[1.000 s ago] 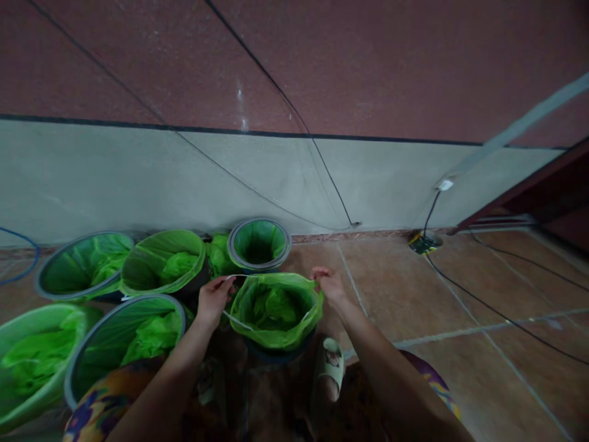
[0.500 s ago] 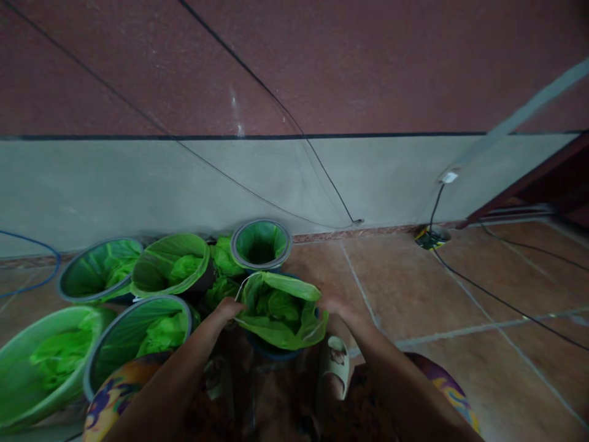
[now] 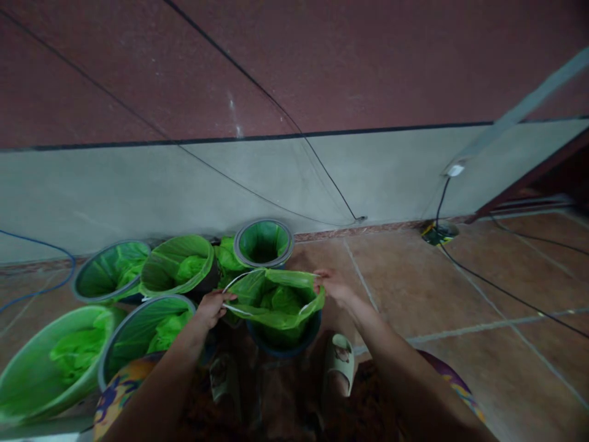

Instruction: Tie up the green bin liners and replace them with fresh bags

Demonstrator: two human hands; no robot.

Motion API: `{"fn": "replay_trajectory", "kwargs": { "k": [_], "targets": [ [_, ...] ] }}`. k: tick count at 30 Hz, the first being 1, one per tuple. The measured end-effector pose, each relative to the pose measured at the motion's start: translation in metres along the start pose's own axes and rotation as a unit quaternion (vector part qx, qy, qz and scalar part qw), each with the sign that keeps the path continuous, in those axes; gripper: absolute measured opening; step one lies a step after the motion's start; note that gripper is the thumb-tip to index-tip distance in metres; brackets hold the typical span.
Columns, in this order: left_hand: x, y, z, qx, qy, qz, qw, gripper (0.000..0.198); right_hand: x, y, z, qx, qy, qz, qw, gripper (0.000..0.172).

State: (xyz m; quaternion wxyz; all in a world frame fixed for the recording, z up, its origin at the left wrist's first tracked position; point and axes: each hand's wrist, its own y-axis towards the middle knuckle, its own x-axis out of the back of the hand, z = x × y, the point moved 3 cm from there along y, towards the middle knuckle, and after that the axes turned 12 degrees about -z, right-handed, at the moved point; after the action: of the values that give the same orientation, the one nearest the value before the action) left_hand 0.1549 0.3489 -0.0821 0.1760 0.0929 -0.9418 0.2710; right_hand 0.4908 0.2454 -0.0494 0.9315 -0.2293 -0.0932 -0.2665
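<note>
A green mesh bag (image 3: 273, 318) with a white cord at its mouth is stretched wide above a dark bucket (image 3: 286, 353) between my feet. Bunched green mesh lies inside it. My left hand (image 3: 215, 307) is closed on the left edge of the mouth, where the white cord shows. Opposite it, my right hand (image 3: 332, 286) pinches the right edge. The lower part of the bag hangs into the bucket, below the hands.
Several mesh-lined buckets stand at the left, among them a pale green tub (image 3: 27, 368). A grey-rimmed bucket (image 3: 264, 242) is just behind the bag, by the wall (image 3: 257, 169). Black cables run to a small container (image 3: 439, 233) on the tiled floor at the right.
Both hands have raised the mouth of the bag, so more of the bucket's inside shows. The mouth is pulled flatter and wider, with the left hand farther left.
</note>
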Motion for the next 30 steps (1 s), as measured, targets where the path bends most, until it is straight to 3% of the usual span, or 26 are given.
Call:
{"fn": "replay_trajectory", "kwargs": {
  "k": [4,9,14,21,23,25,28,30],
  "targets": [
    [-0.010,-0.015,-0.003,0.060,-0.122,0.081,0.987,0.025,-0.004,-0.009,0.005,-0.082,0.174,-0.016,0.981,0.034],
    [-0.018,-0.029,-0.009,0.059,-0.176,0.128,0.974,0.025,-0.006,-0.008,0.005,-0.084,0.215,-0.015,0.973,0.028],
    [-0.017,-0.030,-0.008,-0.002,-0.119,0.095,0.988,0.013,-0.008,-0.007,0.004,-0.076,0.200,-0.005,0.977,0.022],
    [-0.020,-0.032,-0.002,-0.053,-0.036,0.061,0.996,0.014,-0.013,-0.001,-0.007,-0.051,0.186,0.006,0.981,0.020],
    [-0.026,-0.037,-0.003,-0.099,0.033,0.071,0.992,0.014,-0.017,-0.002,-0.008,-0.037,0.168,0.022,0.985,0.020],
    [-0.035,-0.047,-0.006,-0.187,0.146,0.092,0.967,0.020,-0.025,-0.008,-0.009,-0.020,0.147,0.060,0.987,0.022],
    [-0.053,-0.072,-0.007,-0.335,0.303,0.125,0.883,0.026,-0.049,-0.025,-0.012,0.002,0.095,0.151,0.984,0.022],
    [-0.065,-0.091,-0.004,-0.399,0.365,0.134,0.830,0.027,-0.067,-0.038,-0.016,0.009,0.043,0.192,0.980,0.024]
  ]
}}
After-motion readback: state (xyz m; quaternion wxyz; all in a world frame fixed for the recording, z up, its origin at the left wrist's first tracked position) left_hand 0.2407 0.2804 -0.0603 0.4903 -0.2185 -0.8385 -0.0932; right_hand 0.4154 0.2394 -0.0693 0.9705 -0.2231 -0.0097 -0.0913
